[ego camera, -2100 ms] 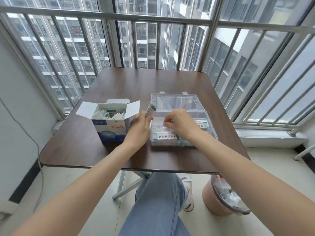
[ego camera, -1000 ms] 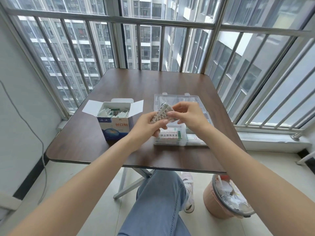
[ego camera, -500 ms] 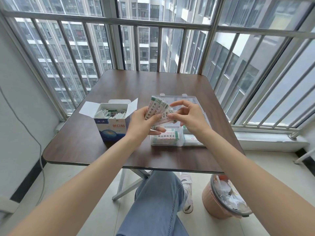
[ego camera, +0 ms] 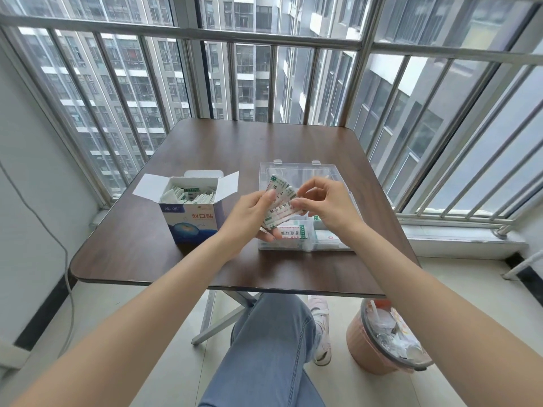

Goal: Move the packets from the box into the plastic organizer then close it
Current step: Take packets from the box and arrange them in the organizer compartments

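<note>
Head camera looks down on a dark brown worktop (ego camera: 188, 259) set against a barred balcony window. Both hands are raised just above the near left part of the clear plastic organizer (ego camera: 305, 245). The left hand (ego camera: 249, 215) grips a fanned stack of packets (ego camera: 279, 207), thumb on top and fingers curled underneath. The right hand (ego camera: 326, 207) pinches the right edge of that same stack between thumb and forefinger, its other fingers loosely arched above.

The organizer sits right of centre on the worktop with its transparent lid (ego camera: 299, 171) swung open and lying back on the far side, two hinge tabs showing along its far edge. Inside, a few packets lie flat: one with red and green print in the near left compartment (ego camera: 292, 232), and another white one in the compartment to its right (ego camera: 327, 235), partly hidden by the right wrist.

To the left, apart from the organizer, stands the blue and white cardboard box (ego camera: 191, 221), its flaps folded outward. More white packets (ego camera: 188, 195) stand crowded inside it.

Below the worktop edge are a leg in blue jeans (ego camera: 264, 348), a light shoe (ego camera: 320, 333) on the tiled floor, and a pink bin (ego camera: 367, 351) full of wrappers at the lower right. A thin cable (ego camera: 58, 245) runs down the left wall.
</note>
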Demonstrator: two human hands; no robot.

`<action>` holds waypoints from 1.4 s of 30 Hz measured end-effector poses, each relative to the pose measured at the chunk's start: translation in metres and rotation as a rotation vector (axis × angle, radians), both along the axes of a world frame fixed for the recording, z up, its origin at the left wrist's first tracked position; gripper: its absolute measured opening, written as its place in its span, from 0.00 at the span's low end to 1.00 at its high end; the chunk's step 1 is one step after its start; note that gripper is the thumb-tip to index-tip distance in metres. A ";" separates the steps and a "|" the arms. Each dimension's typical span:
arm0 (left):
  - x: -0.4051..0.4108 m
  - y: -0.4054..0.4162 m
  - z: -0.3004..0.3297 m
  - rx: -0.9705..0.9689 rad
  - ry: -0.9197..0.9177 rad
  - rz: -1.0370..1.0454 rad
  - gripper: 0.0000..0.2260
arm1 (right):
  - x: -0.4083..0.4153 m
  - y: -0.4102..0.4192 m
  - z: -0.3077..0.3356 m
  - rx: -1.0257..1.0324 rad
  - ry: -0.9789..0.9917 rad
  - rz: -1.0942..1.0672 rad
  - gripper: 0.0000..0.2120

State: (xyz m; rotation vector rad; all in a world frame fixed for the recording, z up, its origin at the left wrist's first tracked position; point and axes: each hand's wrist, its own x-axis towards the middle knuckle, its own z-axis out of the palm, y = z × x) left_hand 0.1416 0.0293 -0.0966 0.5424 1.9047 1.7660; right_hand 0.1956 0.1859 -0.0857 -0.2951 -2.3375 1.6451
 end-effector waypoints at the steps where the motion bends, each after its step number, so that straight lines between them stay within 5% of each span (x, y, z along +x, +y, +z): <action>1: 0.001 0.001 0.000 0.003 -0.020 0.003 0.12 | 0.001 0.000 -0.001 -0.023 0.011 0.000 0.09; 6: 0.002 0.002 0.000 0.020 -0.038 -0.025 0.08 | 0.006 0.000 -0.002 -0.054 0.045 -0.039 0.16; 18: 0.005 0.000 0.003 0.072 -0.036 -0.013 0.04 | 0.009 0.001 -0.002 -0.131 0.009 -0.037 0.06; 32: 0.000 0.005 0.003 0.025 -0.045 -0.030 0.07 | 0.006 0.005 0.000 -0.158 -0.013 -0.058 0.10; 39: -0.014 0.009 -0.007 -0.047 0.043 0.186 0.10 | 0.002 0.009 -0.001 -0.159 -0.032 -0.098 0.07; 42: -0.016 0.010 -0.010 -0.222 0.243 0.210 0.10 | -0.001 0.010 -0.003 -0.136 -0.079 -0.124 0.08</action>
